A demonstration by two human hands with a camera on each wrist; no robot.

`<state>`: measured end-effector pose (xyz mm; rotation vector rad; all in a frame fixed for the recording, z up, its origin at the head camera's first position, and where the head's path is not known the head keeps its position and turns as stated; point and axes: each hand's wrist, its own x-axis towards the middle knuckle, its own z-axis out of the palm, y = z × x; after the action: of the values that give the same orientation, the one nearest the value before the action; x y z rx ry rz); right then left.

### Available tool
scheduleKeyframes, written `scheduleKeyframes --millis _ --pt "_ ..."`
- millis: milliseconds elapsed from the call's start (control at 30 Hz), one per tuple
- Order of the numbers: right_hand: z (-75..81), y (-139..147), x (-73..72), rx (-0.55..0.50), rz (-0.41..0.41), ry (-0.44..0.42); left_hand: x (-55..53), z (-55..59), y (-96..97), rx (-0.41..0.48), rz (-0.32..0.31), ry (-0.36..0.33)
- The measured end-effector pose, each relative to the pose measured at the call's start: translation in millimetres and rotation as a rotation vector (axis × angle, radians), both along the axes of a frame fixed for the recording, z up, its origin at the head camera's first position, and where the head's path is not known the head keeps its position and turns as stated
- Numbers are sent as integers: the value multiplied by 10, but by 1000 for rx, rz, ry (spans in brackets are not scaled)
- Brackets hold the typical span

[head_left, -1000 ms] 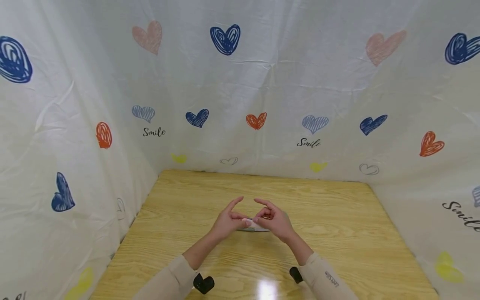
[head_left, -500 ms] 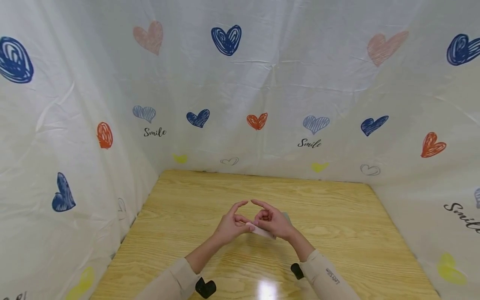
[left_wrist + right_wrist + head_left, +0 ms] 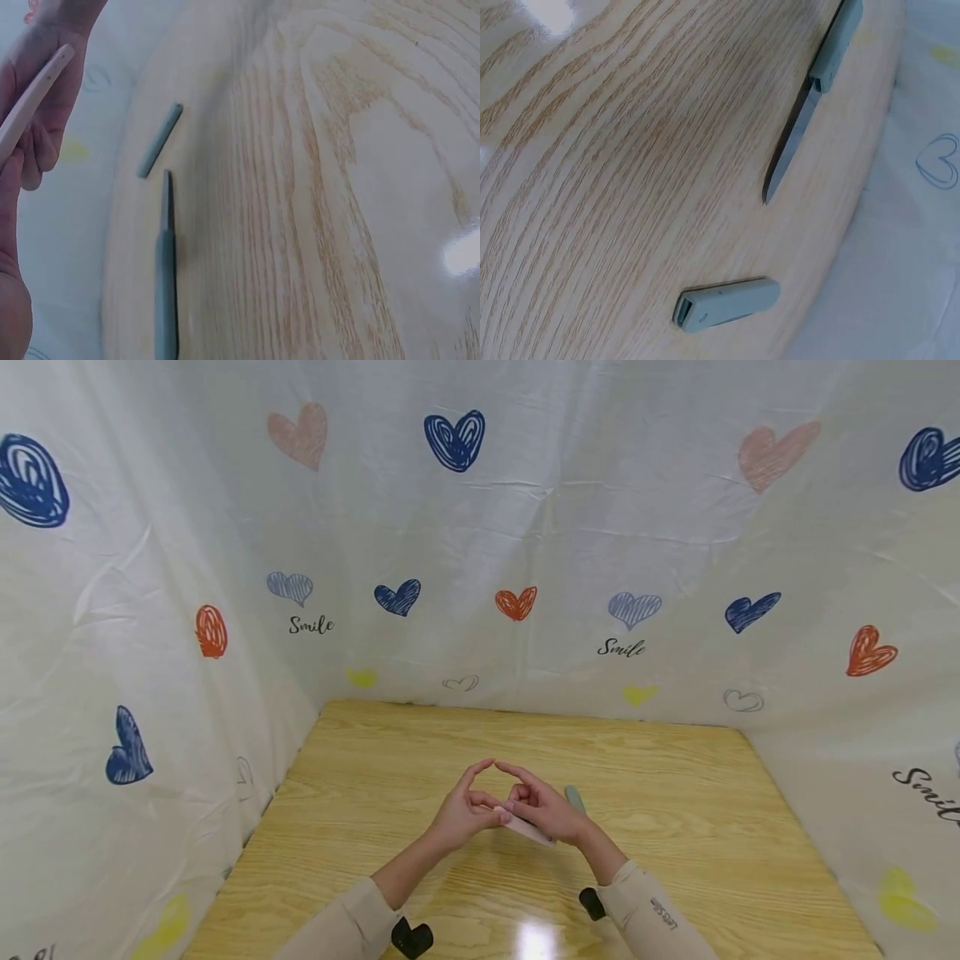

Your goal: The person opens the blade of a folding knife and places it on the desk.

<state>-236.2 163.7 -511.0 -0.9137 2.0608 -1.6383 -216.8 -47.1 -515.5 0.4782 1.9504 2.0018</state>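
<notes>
The left hand and the right hand both pinch a slim, smooth, pale pink bar of hard-looking material, the thumbs close together near its left end. Above the bar, the two index fingers arch and their tips meet or nearly meet; a second ago they are clearly apart. The bar changes too: level between the hands then, it now slants, its right end down and toward the person. This suggests that the bar is being turned or worked between the thumbs, with both hands given to it alone. Beyond the bar, past the right hand, a grey-green rounded stub now shows more fully; the head view does not settle what it belongs to.

The wrist views help. The right one shows, on the yellow wood-grain table below the bar, a grey-green-handled knife with its steel blade bare, and apart from it a short grey-green oblong piece with a dark slot in one end. That view shows neither hand nor bar. The left one shows the bar lying along the right hand, with small dark dots near its tip, too small to identify.
</notes>
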Motion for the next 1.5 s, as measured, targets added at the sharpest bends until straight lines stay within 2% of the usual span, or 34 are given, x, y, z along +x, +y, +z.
scheduleKeyframes --millis 100,233,367,567,667,767,867,933,1100,1200,1267,1367,1500 --pt "-10 -2 -3 20 -4 12 8 -23 -5 18 -2 9" --pt "-24 -14 -2 92 -18 139 20 -57 -4 48 9 1" --pt "-25 -16 2 163 -18 274 32 -86 4 69 12 -39" --pt "40 -28 8 188 -16 351 28 -96 20 101 10 -78" --pt "91 -42 25 191 -53 384 22 -91 23 103 18 -82" --pt "166 -51 65 148 -137 395 17 -81 22 106 27 -81" --pt "204 -39 92 80 -220 346 16 -71 16 115 37 -82" --pt "174 -16 79 37 -236 293 15 -72 6 119 38 -82" --pt "22 53 -8 -30 -166 144 12 -71 -33 110 16 -96" --pt "2 79 -45 -47 -107 85 10 -70 -56 102 -8 -93" --pt "11 97 -62 -55 -96 61 4 -76 -70 97 -20 -85" --pt "28 143 -78 -97 -170 28 -12 -109 -101 81 12 -79" --pt "-34 245 -90 -236 -350 -57 -32 -180 -176 69 159 -90"
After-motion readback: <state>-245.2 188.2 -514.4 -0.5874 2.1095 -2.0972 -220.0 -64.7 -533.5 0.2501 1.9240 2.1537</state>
